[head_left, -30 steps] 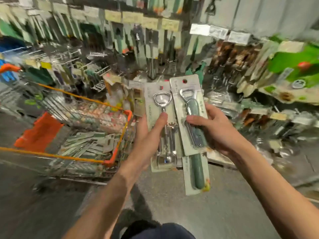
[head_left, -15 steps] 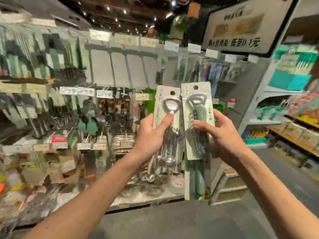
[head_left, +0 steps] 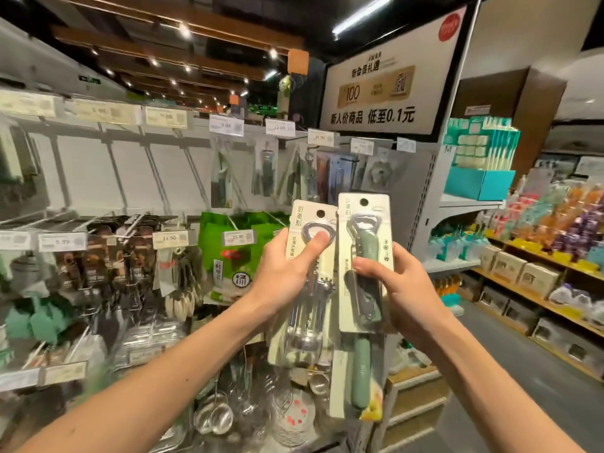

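I hold two carded kitchen tools up side by side in front of a shop display. My left hand [head_left: 282, 273] grips a card with a steel corkscrew opener [head_left: 305, 315], thumb pressed on the tool's ring head. My right hand [head_left: 403, 289] grips a taller card with a green-handled bottle opener [head_left: 361, 364], thumb lying across its front. The two cards touch along their inner edges, and the green one stands slightly higher.
A pegboard rack [head_left: 130, 178] with hanging utensils and price tags fills the left. Green bags [head_left: 228, 253] hang behind the cards. Steel strainers [head_left: 212, 416] lie below. A promotional sign [head_left: 385, 76] stands above; shelves of boxed goods [head_left: 536, 282] line the aisle to the right.
My head has swung up and to the right, from the shopping cart and floor to the rack and aisle. Both hands have kept the cards together and raised them slightly.
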`<move>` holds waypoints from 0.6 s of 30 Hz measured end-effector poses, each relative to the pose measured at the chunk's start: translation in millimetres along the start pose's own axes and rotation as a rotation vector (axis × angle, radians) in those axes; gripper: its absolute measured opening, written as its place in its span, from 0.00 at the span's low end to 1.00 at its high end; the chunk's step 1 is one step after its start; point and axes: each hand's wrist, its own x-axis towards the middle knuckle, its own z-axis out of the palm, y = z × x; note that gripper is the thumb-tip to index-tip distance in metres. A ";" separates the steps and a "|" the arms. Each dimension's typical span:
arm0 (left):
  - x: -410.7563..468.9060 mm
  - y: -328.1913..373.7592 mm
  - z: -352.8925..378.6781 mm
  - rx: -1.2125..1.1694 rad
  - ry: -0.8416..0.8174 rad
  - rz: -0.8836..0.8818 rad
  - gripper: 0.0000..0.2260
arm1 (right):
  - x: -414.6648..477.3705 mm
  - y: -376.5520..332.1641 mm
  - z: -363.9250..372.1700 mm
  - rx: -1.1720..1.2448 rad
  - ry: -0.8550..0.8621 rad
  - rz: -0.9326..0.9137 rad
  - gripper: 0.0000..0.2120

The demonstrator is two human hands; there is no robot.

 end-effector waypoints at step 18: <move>213.6 -70.9 79.5 0.141 0.192 -0.043 0.13 | 240.1 37.7 -75.5 -0.061 -0.120 -0.036 0.16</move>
